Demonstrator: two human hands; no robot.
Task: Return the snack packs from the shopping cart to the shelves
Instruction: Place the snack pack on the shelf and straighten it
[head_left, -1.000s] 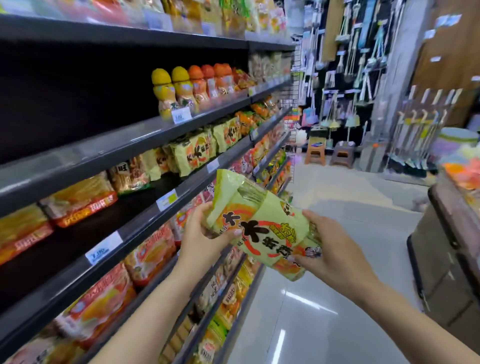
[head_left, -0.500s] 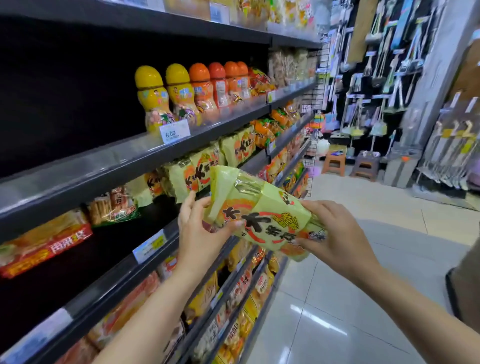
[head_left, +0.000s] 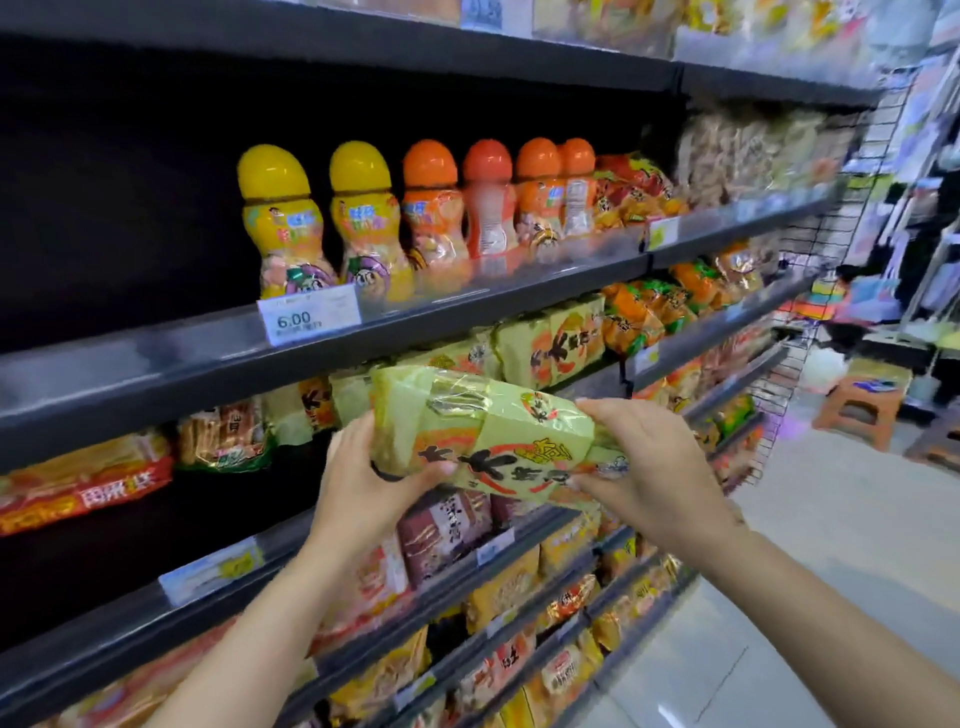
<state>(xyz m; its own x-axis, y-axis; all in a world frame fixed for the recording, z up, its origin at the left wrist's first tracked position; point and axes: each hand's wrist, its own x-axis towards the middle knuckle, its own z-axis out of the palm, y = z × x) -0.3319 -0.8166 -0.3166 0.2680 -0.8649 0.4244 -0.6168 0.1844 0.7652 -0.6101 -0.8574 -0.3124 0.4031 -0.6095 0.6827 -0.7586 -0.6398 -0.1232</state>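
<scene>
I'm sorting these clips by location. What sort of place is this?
Most likely a small supermarket or general store: long dark shelves stocked with snack packs, a 6.00 price tag clipped to the shelf edge under capped jars, and a green snack pack held in both hands.

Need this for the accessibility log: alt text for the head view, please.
Two hands, left hand and right hand, hold a pale green snack pack in front of store shelves, level with a row of matching green packs. Yellow- and orange-capped bottles stand on the shelf above.
</scene>
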